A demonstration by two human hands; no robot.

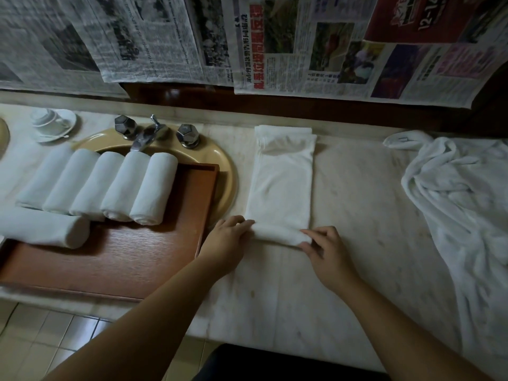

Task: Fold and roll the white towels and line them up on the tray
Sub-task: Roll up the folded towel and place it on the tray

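A folded white towel (283,182) lies as a long narrow strip on the pale marble counter (357,215), just to the right of the wooden tray (132,259). Its far end shows stacked layers with a soft crease, and its near end is curled over into a short, tight roll (280,235) that lies crosswise. The cloth looks thin and smooth, faintly wrinkled along its length.

The left hand (226,239) grips the roll's left end, fingers curled over the top of it. The right hand (323,250) holds the right end, fingertips pressed on the roll and the thumb at its near edge.

On the tray, five rolled towels (110,185) lie side by side in a slanted row, touching one another, their far ends reaching over the tray's back edge onto the tan sink basin (222,166). A sixth rolled towel (41,229) lies crosswise just in front of the row, at the tray's left side.

Well to the right of the tray, past the strip, a heap of loose white towels (456,193) sprawls rumpled over the counter. Behind the tray stand the chrome taps (154,133), and beyond its far left corner a white cup on a saucer (52,123).
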